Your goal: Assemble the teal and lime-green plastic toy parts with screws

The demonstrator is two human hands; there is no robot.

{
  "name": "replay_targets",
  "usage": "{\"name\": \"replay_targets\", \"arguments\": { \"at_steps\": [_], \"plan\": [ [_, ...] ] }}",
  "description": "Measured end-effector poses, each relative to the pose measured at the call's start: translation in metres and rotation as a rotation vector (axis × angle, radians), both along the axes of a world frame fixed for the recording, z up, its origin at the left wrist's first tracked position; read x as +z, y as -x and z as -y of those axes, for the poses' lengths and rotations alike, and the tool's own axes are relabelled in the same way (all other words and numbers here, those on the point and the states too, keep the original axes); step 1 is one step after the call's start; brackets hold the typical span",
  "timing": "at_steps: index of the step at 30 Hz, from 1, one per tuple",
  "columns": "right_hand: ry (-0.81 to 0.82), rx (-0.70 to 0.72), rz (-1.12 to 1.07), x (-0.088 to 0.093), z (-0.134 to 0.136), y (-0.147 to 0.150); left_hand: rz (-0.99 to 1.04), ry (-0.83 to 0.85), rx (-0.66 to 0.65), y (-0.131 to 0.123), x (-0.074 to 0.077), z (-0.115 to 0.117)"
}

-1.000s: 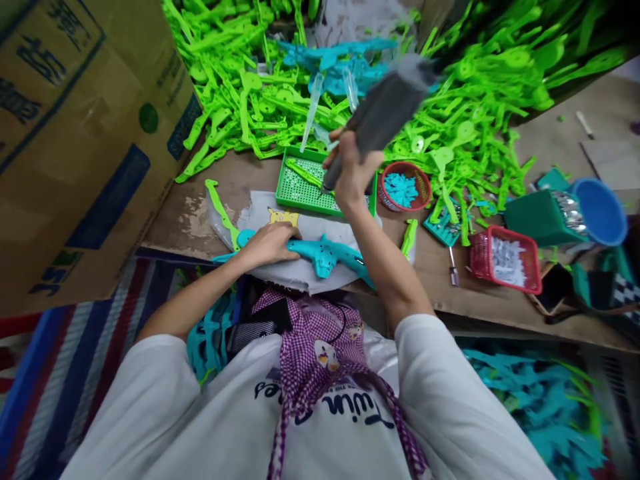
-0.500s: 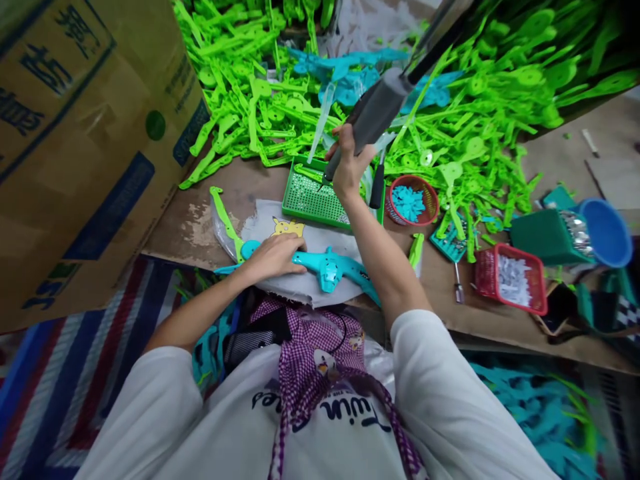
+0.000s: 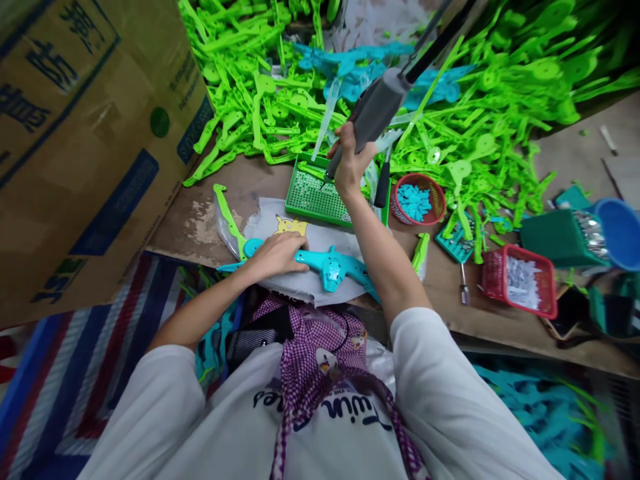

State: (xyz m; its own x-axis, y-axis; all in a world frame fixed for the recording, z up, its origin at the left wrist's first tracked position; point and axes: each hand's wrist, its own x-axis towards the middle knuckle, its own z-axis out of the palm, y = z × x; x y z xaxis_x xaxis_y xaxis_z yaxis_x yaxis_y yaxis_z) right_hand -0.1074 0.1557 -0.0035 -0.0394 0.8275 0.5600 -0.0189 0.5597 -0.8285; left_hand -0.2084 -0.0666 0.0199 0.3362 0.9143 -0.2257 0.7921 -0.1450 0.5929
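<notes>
My left hand (image 3: 277,257) lies over a blue plastic toy part (image 3: 333,268), its fingers curled round the narrow section. The part rests on a grey cloth pad (image 3: 330,241) with a yellow cartoon print, and a lime green curved arm (image 3: 230,217) sticks out from its left end. My right hand (image 3: 350,167) grips a grey electric screwdriver (image 3: 381,107), held slanting above the green perforated tray (image 3: 320,195). Small screws are scattered in that tray. My right forearm hides the right end of the blue part.
Lime green plastic pieces (image 3: 300,110) heap across the back. On the right stand a red basket (image 3: 420,200) of small blue parts, another red basket (image 3: 520,283) of whitish pieces, and a green container (image 3: 555,239). A large cardboard box (image 3: 100,133) walls off the left.
The view has shifted a little, so everything sits slightly further right. Both hands keep their holds, on the blue part and the screwdriver.
</notes>
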Motion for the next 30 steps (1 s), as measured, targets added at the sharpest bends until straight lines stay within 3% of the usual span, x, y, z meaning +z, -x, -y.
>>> {"name": "replay_targets", "arguments": {
  "at_steps": [11,21,25,28,30],
  "plan": [
    [0.042,-0.029,-0.055,0.016,0.011,0.004,0.002,-0.02,-0.006,0.0,-0.004,0.0],
    [0.034,0.052,-0.009,0.015,0.006,0.0,0.019,-0.013,0.008,0.001,-0.006,0.0],
    [0.06,0.026,-0.057,0.042,0.017,-0.01,0.103,-0.007,0.032,0.002,-0.007,-0.004],
    [0.063,-0.028,-0.167,0.07,0.047,-0.015,0.325,-0.084,0.084,0.01,0.0,-0.001],
    [0.072,0.008,-0.244,0.081,0.077,-0.019,0.403,-0.206,0.143,0.019,0.008,0.009]
  ]
}}
